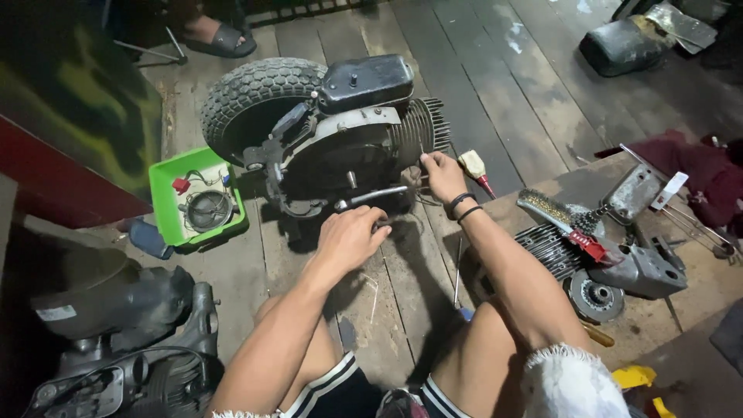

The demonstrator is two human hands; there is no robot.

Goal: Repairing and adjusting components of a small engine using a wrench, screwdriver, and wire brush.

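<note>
On the wooden plank floor (464, 93), the grey small engine with knobby black tyre (333, 131) lies tipped, left hand (350, 237) curled in a closed grip on its metal lever (370, 197), right hand (443, 175) pinching a thin wire beside the fins, which could slip and nick fingers.

Both bare arms reach forward and down from the lower edge of the view, with the bare knees bent beneath them. The left forearm runs up from the bottom centre to the left hand (350, 237), which lies knuckles up, its fingers curled under and closed in a loose grip. The right forearm slants in from the lower right, longer and straighter, and two dark bands circle its wrist. The right hand (443, 175) sits further forward than the left, palm down, fingers bent and pinched together at their tips. The hands are near each other, not touching.
</note>
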